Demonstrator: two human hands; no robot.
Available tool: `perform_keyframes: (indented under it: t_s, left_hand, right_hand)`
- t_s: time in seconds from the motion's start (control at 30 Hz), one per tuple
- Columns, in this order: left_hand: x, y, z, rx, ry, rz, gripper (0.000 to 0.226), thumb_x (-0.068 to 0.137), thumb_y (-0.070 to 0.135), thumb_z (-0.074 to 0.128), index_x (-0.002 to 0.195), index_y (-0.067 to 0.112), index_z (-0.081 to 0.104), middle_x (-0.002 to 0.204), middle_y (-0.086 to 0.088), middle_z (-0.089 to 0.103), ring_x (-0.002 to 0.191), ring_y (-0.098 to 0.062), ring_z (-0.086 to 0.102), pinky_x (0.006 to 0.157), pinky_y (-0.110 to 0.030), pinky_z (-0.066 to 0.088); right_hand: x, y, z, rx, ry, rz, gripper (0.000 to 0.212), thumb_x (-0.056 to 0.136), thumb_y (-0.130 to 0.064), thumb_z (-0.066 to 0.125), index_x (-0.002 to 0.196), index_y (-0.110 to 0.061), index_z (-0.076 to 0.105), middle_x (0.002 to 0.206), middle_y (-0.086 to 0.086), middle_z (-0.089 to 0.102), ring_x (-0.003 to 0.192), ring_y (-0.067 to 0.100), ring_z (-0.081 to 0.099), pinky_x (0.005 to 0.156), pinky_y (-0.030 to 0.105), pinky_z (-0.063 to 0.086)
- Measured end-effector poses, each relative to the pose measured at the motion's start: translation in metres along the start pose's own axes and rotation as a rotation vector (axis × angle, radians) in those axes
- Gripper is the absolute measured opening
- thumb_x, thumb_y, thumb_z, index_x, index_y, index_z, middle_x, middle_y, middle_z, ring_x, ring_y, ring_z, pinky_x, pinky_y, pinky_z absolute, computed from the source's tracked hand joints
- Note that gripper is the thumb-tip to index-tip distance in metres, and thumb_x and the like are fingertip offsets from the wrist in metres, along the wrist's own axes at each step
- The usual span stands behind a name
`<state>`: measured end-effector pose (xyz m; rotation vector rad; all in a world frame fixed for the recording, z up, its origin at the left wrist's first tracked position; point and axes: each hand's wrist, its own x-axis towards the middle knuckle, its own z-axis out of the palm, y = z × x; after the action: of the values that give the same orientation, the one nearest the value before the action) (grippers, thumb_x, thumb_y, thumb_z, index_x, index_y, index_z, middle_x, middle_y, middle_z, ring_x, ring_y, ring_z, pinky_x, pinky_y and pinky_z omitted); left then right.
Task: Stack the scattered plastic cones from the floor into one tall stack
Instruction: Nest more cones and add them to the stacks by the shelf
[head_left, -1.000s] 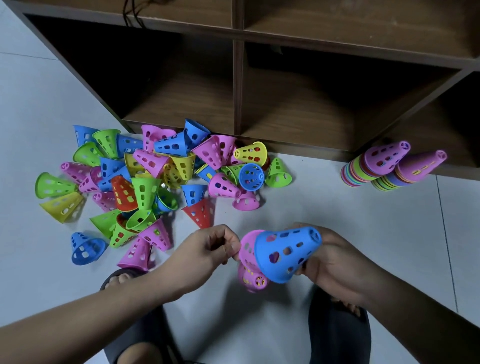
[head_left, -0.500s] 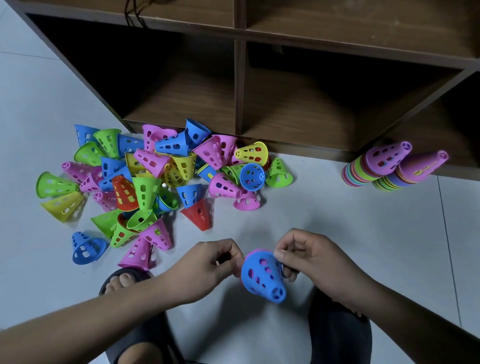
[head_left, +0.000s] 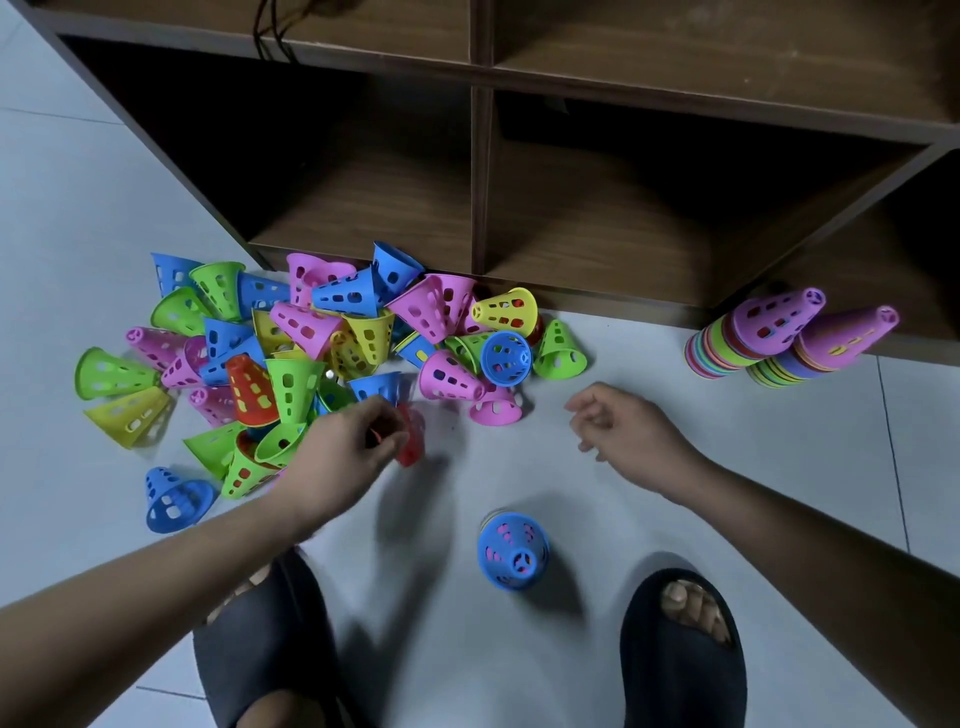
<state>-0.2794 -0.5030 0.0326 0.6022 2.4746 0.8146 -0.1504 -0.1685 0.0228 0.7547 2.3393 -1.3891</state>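
A small stack topped by a blue cone (head_left: 513, 551) stands upright on the floor between my feet, pink showing through its holes. My left hand (head_left: 345, 449) pinches a red cone (head_left: 410, 434) at the near edge of the scattered pile (head_left: 322, 358) of blue, green, pink, yellow and red cones. My right hand (head_left: 626, 431) hovers above the floor to the right of the pile, fingers loosely curled and holding nothing. Two tall stacks capped by purple cones (head_left: 774, 322) (head_left: 844, 338) stand by the shelf at the right.
A dark wooden shelf unit (head_left: 480, 182) with open compartments runs along the back, right behind the pile. My two feet in dark slippers (head_left: 680, 649) (head_left: 265, 639) rest on the pale tiled floor on either side of the small stack.
Both hands let go of the blue-topped stack, which now stands on the floor. My left hand reached forward and took the red cone; my right hand moved forward and right, holding nothing.
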Motion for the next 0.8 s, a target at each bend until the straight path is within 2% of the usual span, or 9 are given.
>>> perform_keyframes:
  t_s: [0.07, 0.17, 0.3, 0.37, 0.43, 0.57, 0.7, 0.8]
  left_hand:
    - [0.008, -0.010, -0.006, 0.017, 0.060, -0.045, 0.011, 0.098, 0.030, 0.075, 0.106, 0.029, 0.068, 0.087, 0.017, 0.071, 0.073, -0.011, 0.071, 0.065, -0.033, 0.056]
    - [0.015, -0.022, -0.009, 0.089, 0.091, -0.075, 0.020, 0.099, 0.031, 0.075, 0.115, 0.023, 0.066, 0.091, 0.011, 0.071, 0.079, -0.008, 0.068, 0.069, -0.032, 0.056]
    - [0.016, -0.027, -0.005, 0.138, 0.055, -0.092, 0.026, 0.099, 0.035, 0.074, 0.120, 0.023, 0.065, 0.095, 0.005, 0.074, 0.079, -0.014, 0.071, 0.070, -0.033, 0.059]
    - [0.015, -0.028, -0.003, 0.164, 0.034, -0.090, 0.026, 0.099, 0.036, 0.074, 0.120, 0.024, 0.066, 0.095, 0.004, 0.075, 0.079, -0.016, 0.071, 0.072, -0.036, 0.061]
    - [0.014, -0.028, -0.002, 0.194, 0.024, -0.075, 0.020, 0.100, 0.036, 0.073, 0.116, 0.025, 0.069, 0.092, 0.005, 0.074, 0.075, -0.015, 0.070, 0.067, -0.033, 0.059]
    - [0.009, -0.025, 0.000, 0.185, -0.005, -0.080, 0.009, 0.102, 0.037, 0.071, 0.099, 0.029, 0.072, 0.069, 0.013, 0.066, 0.052, -0.007, 0.064, 0.051, -0.027, 0.048]
    - [0.003, -0.021, -0.005, 0.093, -0.035, -0.085, 0.021, 0.101, 0.048, 0.067, 0.088, 0.031, 0.070, 0.066, 0.005, 0.071, 0.053, -0.009, 0.068, 0.059, -0.038, 0.058]
    - [-0.004, -0.012, -0.008, -0.001, -0.029, -0.115, 0.027, 0.099, 0.051, 0.066, 0.084, 0.030, 0.073, 0.068, 0.010, 0.074, 0.059, -0.004, 0.070, 0.062, -0.031, 0.056]
  right_hand:
    - [0.013, -0.004, -0.001, 0.122, 0.004, 0.034, 0.018, 0.102, -0.014, 0.063, 0.115, -0.024, 0.066, 0.104, 0.003, 0.070, 0.081, 0.017, 0.076, 0.072, 0.037, 0.058]
    - [0.029, -0.011, -0.003, 0.160, 0.014, 0.018, 0.030, 0.101, -0.010, 0.062, 0.126, -0.026, 0.063, 0.110, 0.000, 0.072, 0.090, 0.020, 0.077, 0.074, 0.033, 0.060]
    - [0.047, -0.014, -0.006, 0.252, -0.008, 0.051, 0.057, 0.097, -0.003, 0.067, 0.145, -0.028, 0.052, 0.126, 0.002, 0.067, 0.102, 0.026, 0.075, 0.079, 0.035, 0.059]
    - [0.053, -0.014, -0.008, 0.289, -0.019, 0.071, 0.062, 0.096, -0.002, 0.069, 0.150, -0.026, 0.050, 0.130, 0.002, 0.065, 0.106, 0.026, 0.074, 0.079, 0.034, 0.058]
    - [0.053, -0.014, -0.010, 0.315, -0.022, 0.084, 0.059, 0.097, -0.001, 0.067, 0.150, -0.022, 0.051, 0.133, 0.000, 0.065, 0.107, 0.023, 0.074, 0.079, 0.031, 0.058]
    - [0.047, -0.008, -0.009, 0.313, 0.032, 0.084, 0.045, 0.098, -0.005, 0.068, 0.141, -0.020, 0.061, 0.129, -0.001, 0.069, 0.105, 0.022, 0.075, 0.082, 0.032, 0.059]
    - [0.028, -0.005, -0.006, 0.335, 0.172, 0.054, 0.023, 0.102, -0.013, 0.066, 0.123, -0.021, 0.071, 0.114, 0.003, 0.076, 0.091, 0.016, 0.078, 0.075, 0.031, 0.057]
    - [0.007, -0.007, -0.002, 0.363, 0.259, 0.033, 0.009, 0.102, -0.017, 0.069, 0.107, -0.021, 0.075, 0.098, 0.004, 0.078, 0.082, 0.016, 0.077, 0.068, 0.033, 0.057]
